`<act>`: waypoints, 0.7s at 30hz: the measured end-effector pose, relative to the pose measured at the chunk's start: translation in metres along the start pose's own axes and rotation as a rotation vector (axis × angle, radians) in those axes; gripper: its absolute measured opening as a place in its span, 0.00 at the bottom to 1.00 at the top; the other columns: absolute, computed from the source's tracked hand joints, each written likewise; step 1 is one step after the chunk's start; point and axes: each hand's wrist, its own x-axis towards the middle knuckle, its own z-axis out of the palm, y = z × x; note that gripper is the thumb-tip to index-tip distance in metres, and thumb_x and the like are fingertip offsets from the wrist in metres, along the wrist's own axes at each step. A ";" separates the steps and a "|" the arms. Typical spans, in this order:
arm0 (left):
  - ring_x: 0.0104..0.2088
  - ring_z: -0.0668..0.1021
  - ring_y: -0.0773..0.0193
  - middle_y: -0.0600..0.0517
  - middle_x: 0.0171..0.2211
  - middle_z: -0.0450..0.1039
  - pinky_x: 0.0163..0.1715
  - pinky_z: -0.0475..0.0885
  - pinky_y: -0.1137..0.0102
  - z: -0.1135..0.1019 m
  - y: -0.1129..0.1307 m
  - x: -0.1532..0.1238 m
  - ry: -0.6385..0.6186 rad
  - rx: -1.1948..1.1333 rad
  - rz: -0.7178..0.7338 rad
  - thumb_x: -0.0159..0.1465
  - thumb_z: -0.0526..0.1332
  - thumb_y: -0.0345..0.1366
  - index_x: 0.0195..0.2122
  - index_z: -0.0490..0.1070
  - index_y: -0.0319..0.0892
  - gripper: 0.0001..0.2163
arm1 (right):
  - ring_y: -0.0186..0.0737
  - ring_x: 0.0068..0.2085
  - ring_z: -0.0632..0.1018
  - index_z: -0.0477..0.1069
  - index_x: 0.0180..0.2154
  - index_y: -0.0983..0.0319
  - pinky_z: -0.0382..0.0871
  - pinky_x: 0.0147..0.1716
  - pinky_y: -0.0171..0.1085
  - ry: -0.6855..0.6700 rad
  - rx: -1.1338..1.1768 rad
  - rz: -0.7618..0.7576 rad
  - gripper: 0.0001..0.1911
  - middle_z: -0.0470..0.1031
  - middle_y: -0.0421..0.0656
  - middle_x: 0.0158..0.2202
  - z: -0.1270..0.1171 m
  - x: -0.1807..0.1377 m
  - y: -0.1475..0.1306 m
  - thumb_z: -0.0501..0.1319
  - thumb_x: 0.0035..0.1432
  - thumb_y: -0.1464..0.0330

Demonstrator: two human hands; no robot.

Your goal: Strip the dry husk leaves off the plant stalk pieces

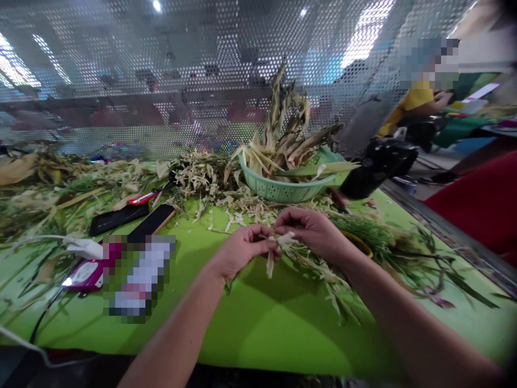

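Note:
Above the middle of the green table, my left hand [252, 245] pinches pale strips of dried corn husk [285, 242] between thumb and fingers. Close beside it, my right hand [309, 229] has its fingers closed on the same husk piece. From my hands a leafy, husk-trimmed strand [323, 272] trails down to the right over the table. What lies between the fingertips is partly hidden. Behind my hands stands a light green plastic basket [278, 189] with long dried husks [283, 124] sticking up out of it.
Husk scraps [205, 175] are heaped left of the basket. Red-handled scissors [143, 198], a black phone-like slab [153, 222] and a purple device [92, 272] with cables lie at left. Green sprigs [363, 231] lie at right, below a black object [377, 164]. A person in yellow [416, 102] sits beyond.

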 end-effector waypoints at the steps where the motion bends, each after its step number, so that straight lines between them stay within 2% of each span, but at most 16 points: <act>1: 0.30 0.78 0.65 0.49 0.29 0.76 0.35 0.72 0.69 0.000 0.001 0.000 0.036 -0.062 0.013 0.53 0.68 0.35 0.34 0.71 0.37 0.11 | 0.36 0.30 0.72 0.71 0.31 0.62 0.65 0.31 0.34 0.034 0.018 0.014 0.08 0.73 0.40 0.28 0.003 0.000 0.001 0.61 0.56 0.64; 5: 0.28 0.78 0.65 0.49 0.27 0.76 0.33 0.73 0.69 -0.001 0.003 0.003 0.186 -0.199 0.031 0.52 0.69 0.34 0.34 0.69 0.37 0.12 | 0.37 0.32 0.73 0.73 0.31 0.62 0.66 0.33 0.35 0.094 -0.113 -0.083 0.06 0.74 0.40 0.29 0.012 -0.002 0.001 0.60 0.57 0.67; 9: 0.27 0.78 0.66 0.50 0.27 0.75 0.34 0.72 0.69 -0.005 -0.003 0.008 0.293 -0.155 0.085 0.52 0.69 0.35 0.33 0.68 0.37 0.12 | 0.38 0.35 0.74 0.75 0.35 0.61 0.65 0.36 0.35 0.096 -0.344 -0.219 0.07 0.74 0.44 0.33 0.016 -0.005 -0.005 0.57 0.60 0.71; 12: 0.30 0.78 0.65 0.49 0.28 0.75 0.36 0.71 0.68 -0.008 -0.006 0.009 0.344 0.015 0.140 0.55 0.66 0.36 0.33 0.69 0.37 0.10 | 0.39 0.34 0.73 0.75 0.37 0.61 0.64 0.36 0.36 0.094 -0.521 -0.267 0.09 0.73 0.45 0.33 0.017 -0.008 -0.009 0.55 0.62 0.70; 16: 0.28 0.76 0.64 0.48 0.29 0.75 0.31 0.69 0.69 -0.004 -0.006 0.006 0.428 0.323 0.130 0.58 0.63 0.35 0.33 0.71 0.39 0.05 | 0.39 0.34 0.73 0.74 0.37 0.62 0.62 0.38 0.38 0.031 -0.687 -0.345 0.11 0.73 0.46 0.31 0.021 -0.009 -0.010 0.52 0.64 0.72; 21: 0.23 0.70 0.66 0.51 0.25 0.72 0.25 0.62 0.71 0.007 -0.004 0.000 0.432 0.690 0.179 0.58 0.62 0.33 0.29 0.72 0.42 0.02 | 0.39 0.33 0.72 0.73 0.36 0.63 0.61 0.37 0.38 -0.047 -0.723 -0.411 0.12 0.73 0.46 0.31 0.019 -0.009 -0.006 0.51 0.63 0.73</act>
